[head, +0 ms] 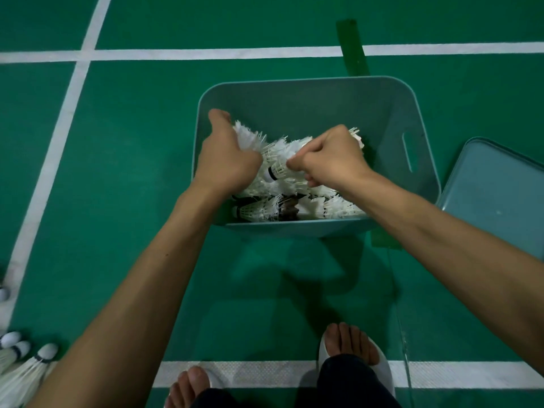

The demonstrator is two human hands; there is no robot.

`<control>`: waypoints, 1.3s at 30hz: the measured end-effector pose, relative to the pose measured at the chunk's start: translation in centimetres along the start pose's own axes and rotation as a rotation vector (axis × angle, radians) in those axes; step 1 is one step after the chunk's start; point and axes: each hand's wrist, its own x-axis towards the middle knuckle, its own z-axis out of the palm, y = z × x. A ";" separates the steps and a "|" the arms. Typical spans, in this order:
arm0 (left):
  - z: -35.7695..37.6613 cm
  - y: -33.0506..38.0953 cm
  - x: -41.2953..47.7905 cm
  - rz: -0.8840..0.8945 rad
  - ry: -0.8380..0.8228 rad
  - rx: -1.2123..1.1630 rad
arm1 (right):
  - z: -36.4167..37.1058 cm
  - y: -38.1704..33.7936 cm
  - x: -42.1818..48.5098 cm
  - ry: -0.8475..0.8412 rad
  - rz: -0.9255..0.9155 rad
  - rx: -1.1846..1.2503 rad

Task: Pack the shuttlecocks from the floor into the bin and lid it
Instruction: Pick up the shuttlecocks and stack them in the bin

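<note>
1. Fingers (298,164) of the right hand (332,160) curl tightly round a clutch of shuttlecocks (279,160), with feathers poking out either side of the fist; the left hand (228,160) grips its own white bunch (250,136) just beside them, its fingertips hidden under the feathers
2. Both fists hang low inside the teal bin (309,81), directly above the pile (297,209) already packed, held deep, it appears, so the light shuttlecocks drop onto the heap rather than spill out
3. Both arms reach down and forward, backs of the hands up, forearms crossing the near rim
4. Right of the right-hand fingers, beyond the bin wall, the lid (494,187) lies flat on the green floor (132,142), seemingly parked within reach for closing
5. Well to the left of the left-hand fingers and nearer the person's feet (351,341), loose shuttlecocks (26,366) lie unpacked, so the job looks only partly done
</note>
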 end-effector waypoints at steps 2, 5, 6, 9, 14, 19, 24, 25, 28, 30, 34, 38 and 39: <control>0.4 -0.2 -0.1 0.007 -0.047 0.168 | 1.0 0.1 0.1 0.023 -0.013 -0.053; 0.7 -0.5 -0.2 -0.069 -0.186 0.309 | 2.4 0.0 0.7 -0.040 0.008 -0.107; 0.8 -0.6 -0.2 -0.090 -0.210 0.321 | 2.6 0.0 1.0 -0.103 0.036 -0.092; 1.2 -0.9 -0.4 -0.105 -0.188 0.298 | 2.8 0.0 1.5 -0.294 0.107 -0.036; 1.2 -0.9 -0.4 -0.113 -0.184 0.313 | 1.9 0.4 2.3 -0.384 0.099 -0.047; 0.6 -0.6 -0.4 -0.110 -0.176 0.354 | 0.8 0.4 2.1 -0.474 0.005 -0.102; 0.7 -0.9 0.4 -0.184 -0.286 0.316 | -1.2 0.9 2.1 -0.316 -0.032 -0.117; 0.6 -1.0 0.6 -0.203 -0.311 0.294 | -1.6 1.2 2.2 -0.289 -0.036 -0.154; 0.5 -1.1 1.0 -0.226 -0.331 0.234 | -2.0 1.7 2.4 -0.367 -0.091 -0.278; 0.5 -1.0 1.2 -0.243 -0.336 0.184 | -2.1 1.6 2.6 -0.404 -0.131 -0.318; 0.6 -1.1 0.9 -0.262 -0.380 0.142 | -2.5 1.2 3.5 -0.353 -0.135 -0.184; 0.8 -1.4 1.0 -0.280 -0.383 0.163 | -2.1 1.7 3.5 -0.330 -0.137 -0.092; 0.8 -1.4 1.1 -0.288 -0.378 0.166 | -1.9 1.9 3.5 -0.310 -0.170 -0.122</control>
